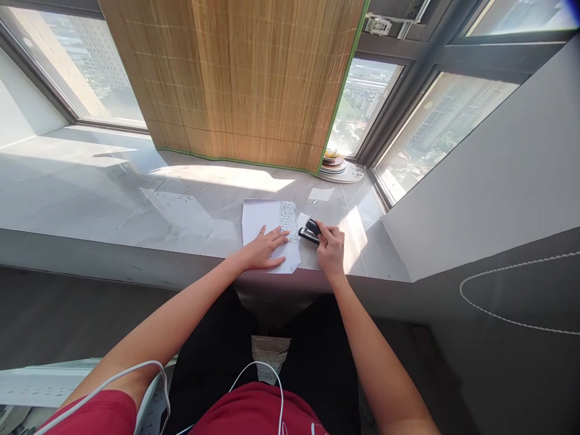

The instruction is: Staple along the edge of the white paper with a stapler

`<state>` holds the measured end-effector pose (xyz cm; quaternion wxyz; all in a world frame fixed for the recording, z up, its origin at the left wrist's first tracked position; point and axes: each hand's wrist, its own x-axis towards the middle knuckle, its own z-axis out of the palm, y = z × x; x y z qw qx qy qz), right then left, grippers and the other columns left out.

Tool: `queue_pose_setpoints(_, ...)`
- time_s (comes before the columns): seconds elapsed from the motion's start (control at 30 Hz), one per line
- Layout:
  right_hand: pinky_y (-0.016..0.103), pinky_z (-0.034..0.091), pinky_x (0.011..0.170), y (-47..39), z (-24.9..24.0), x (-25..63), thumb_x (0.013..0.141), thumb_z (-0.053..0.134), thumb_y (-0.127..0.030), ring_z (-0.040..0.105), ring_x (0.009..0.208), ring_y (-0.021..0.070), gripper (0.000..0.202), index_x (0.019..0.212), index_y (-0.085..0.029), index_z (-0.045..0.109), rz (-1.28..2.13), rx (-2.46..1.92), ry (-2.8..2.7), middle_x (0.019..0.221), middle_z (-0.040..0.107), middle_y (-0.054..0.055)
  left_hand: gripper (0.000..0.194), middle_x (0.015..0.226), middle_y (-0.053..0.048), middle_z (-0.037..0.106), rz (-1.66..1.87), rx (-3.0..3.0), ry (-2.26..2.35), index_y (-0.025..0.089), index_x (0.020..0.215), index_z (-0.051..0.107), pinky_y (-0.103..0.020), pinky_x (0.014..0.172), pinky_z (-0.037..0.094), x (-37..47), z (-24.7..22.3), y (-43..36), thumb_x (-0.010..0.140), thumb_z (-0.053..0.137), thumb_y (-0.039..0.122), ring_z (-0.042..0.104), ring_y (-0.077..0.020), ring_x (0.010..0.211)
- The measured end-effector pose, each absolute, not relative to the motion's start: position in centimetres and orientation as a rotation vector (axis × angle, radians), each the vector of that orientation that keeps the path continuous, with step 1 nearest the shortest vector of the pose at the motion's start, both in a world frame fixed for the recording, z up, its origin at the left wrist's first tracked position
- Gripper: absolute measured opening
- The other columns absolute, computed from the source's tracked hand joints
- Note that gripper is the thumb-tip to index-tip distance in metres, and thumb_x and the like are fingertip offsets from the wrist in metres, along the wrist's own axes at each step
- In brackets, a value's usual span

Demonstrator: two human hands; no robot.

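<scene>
White paper (261,219) with a printed or patterned strip (288,217) along its right part lies on the window ledge near its front edge. My left hand (266,249) rests on it with the fingers spread. Just right of the paper, my right hand (331,246) grips a black stapler (310,234), whose jaws point left toward the paper's edge. A small white paper piece (303,220) lies beside the stapler. Whether the stapler touches the larger paper is too small to tell.
On the pale ledge (190,208), another white slip (321,194) lies farther back. Stacked plates (334,164) stand in the window corner. A bamboo blind (244,78) hangs behind the paper. White cables (281,393) cross my lap.
</scene>
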<state>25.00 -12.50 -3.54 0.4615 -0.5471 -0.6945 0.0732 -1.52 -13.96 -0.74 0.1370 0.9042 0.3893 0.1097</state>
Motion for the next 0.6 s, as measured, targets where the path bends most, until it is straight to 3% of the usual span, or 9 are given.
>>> queue_pose_setpoints(0.17,0.045,0.053,0.090,-12.54,-3.57,24.99,0.101,0.043,-0.018,0.050,0.100,0.0279,0.050,0.141,-0.030,0.070,0.191,-1.340,-1.699,0.110,0.063,0.010,0.061,0.172,-0.012,0.037,0.305,2.621,1.120,0.028,0.159,0.048,-0.078,0.126,0.011,-1.57,-0.89,-13.85,0.101,0.055,0.046,0.025,-0.0395,0.162)
queue_pose_setpoints(0.6,0.045,0.053,0.090,-12.51,-3.54,25.01,0.101,0.043,-0.017,0.051,0.100,0.0273,0.050,0.141,-0.030,0.070,0.192,-1.335,-1.698,0.110,0.063,0.010,0.055,0.163,-0.017,0.048,0.420,2.580,1.153,0.023,0.146,0.057,-0.075,0.125,0.020,-1.53,-0.99,-14.08,0.096,0.061,0.046,0.036,-0.0392,0.157)
